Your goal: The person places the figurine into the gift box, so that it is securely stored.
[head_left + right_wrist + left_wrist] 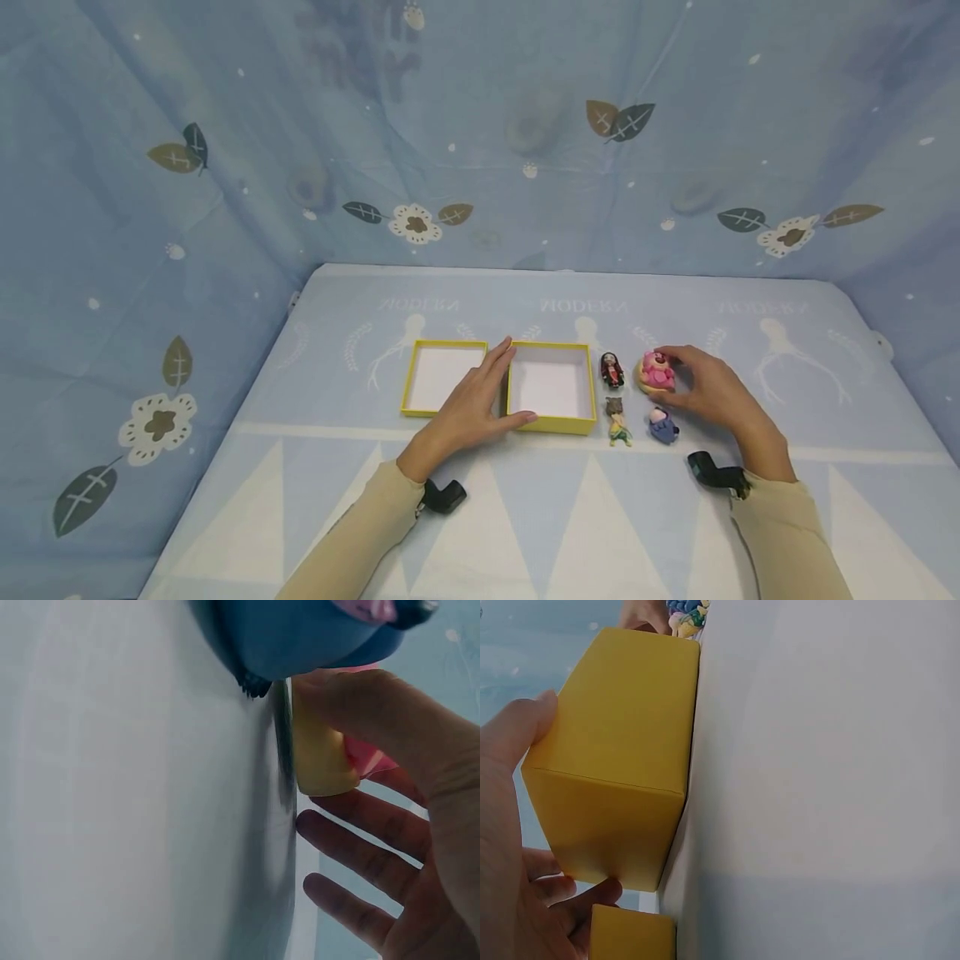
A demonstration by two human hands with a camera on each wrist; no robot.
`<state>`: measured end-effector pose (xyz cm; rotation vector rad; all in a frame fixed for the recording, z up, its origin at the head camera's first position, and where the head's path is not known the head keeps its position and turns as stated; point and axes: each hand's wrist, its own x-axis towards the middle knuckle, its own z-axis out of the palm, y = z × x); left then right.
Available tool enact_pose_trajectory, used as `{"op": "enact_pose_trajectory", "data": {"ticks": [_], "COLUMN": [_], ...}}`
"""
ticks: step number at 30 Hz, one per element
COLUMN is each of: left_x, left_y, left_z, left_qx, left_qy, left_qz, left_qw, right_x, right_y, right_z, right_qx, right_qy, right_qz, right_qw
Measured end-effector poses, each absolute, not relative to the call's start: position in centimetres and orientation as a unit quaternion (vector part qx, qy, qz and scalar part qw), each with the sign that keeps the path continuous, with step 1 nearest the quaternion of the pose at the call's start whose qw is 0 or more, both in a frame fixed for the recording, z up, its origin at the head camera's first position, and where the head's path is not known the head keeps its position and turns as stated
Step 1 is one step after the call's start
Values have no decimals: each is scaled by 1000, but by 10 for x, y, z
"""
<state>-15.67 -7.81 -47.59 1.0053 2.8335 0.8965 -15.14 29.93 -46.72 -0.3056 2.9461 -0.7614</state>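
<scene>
"What sits farthest left on the desk (pixel 600 550)?"

"A shallow yellow tray (pixel 442 377), white inside, at ten o'clock from the left hand (pixel 476 404). A black wrist device (pixel 444 497) shows at seven o'clock from that hand."

"And the hand itself?"

"Its fingers are extended and spread from the thumb. They touch the left side of the deeper yellow box (pixel 558 427), while the thumb rests along the near rim. The box stands just beside the tray, at its three o'clock."

"Moving right?"

"At the box's three o'clock stands a black-haired figurine (pixel 612 372) in red and black. A brown-headed figurine (pixel 617 423), yellow and green below, is at the box's four o'clock."

"Then the pink one?"

"The pink figurine (pixel 658 372) with the yellow base is at three o'clock from the black-haired one. The right hand (pixel 708 387) pinches it, thumb on the near side, fingers on the far side. A blue figurine (pixel 663 426) lies near, at its six o'clock."

"Anything by the right wrist?"

"Another black device (pixel 716 475), at six o'clock from the hand, beside a beige sleeve (pixel 787 533)."
</scene>
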Motion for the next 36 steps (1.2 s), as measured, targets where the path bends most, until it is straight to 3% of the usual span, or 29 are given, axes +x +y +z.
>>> {"op": "enact_pose_trajectory", "data": {"ticks": [36], "left_x": [-160], "left_y": [-77], "left_z": [-483], "left_qx": [328], "left_qy": [892], "left_qz": [308], "left_qw": [-29], "right_x": [-148], "right_y": [284], "right_z": [-448], "right_qx": [-153], "right_qy": [939], "right_qz": [-304], "right_qw": [-48]}}
